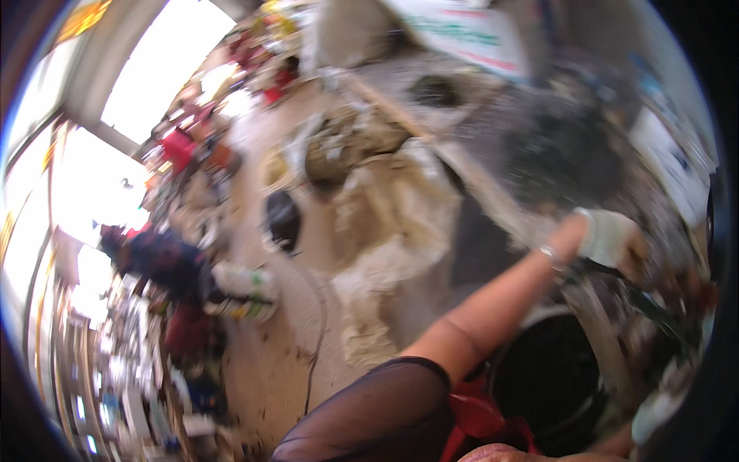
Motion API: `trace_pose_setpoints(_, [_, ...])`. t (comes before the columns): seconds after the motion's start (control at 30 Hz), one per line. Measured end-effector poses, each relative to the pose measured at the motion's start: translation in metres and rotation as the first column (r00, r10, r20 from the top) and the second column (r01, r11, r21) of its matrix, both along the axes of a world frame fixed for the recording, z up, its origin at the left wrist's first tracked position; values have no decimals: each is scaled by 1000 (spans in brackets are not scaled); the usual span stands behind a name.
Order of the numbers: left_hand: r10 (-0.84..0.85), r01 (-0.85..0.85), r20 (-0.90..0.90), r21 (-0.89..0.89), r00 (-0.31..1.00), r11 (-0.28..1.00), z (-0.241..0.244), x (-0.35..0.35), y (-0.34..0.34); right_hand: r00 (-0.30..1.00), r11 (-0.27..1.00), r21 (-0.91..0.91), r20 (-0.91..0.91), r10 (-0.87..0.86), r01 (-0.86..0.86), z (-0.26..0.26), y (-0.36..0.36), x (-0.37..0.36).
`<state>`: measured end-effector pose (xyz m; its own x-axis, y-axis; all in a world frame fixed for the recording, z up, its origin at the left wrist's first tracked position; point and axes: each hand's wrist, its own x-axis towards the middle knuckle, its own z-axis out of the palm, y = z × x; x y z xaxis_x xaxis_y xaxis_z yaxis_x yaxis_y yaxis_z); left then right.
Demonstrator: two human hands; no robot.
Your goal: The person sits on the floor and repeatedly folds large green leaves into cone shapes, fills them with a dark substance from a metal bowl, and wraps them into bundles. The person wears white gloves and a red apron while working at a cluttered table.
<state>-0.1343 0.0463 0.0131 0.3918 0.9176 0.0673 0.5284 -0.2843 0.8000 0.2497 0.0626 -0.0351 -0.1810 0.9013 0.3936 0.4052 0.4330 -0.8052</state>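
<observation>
My left hand (615,242) reaches out at the right in a pale knitted glove with brown-stained fingers. A bracelet (548,252) circles its wrist. Right beside it runs a long dark strip (652,309), but blur hides whether the fingers hold it. Low at the right edge is my right hand (658,413), also in a pale glove; its fingers are unclear. Between the forearms stands a round black bucket (548,381) with a dark inside. Dark loose material (560,153) lies beyond my left hand, behind a wooden board edge (479,179).
Crumpled beige sacks (398,202) lie on the floor, beside a black rounded object (283,220). A dark cable (317,346) crosses the floor. Another person (161,265) is at the left near a white container (242,286). Red plastic (479,413) sits beside the bucket.
</observation>
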Motion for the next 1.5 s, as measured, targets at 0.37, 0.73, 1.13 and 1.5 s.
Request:
trace_pose_setpoints(0.37, [-238,543,759,-177,606,821,-2,145,2,972,979,-129,159,175,-155,114,-52,-28])
trace_pose_setpoints(0.73, [-398,454,484,3,779,891,-5,170,17,1000,971,-239,22,2,4,109,-31,35])
trace_pose_setpoints(1.13, [-226,246,230,-59,946,968,23,149,9,730,897,-425,574,371,-121,75,6,48])
trace_pose_setpoints(1.5, [-226,222,-15,-132,974,966,31,115,14,693,472,-759,38,720,-449,51,3,-12])
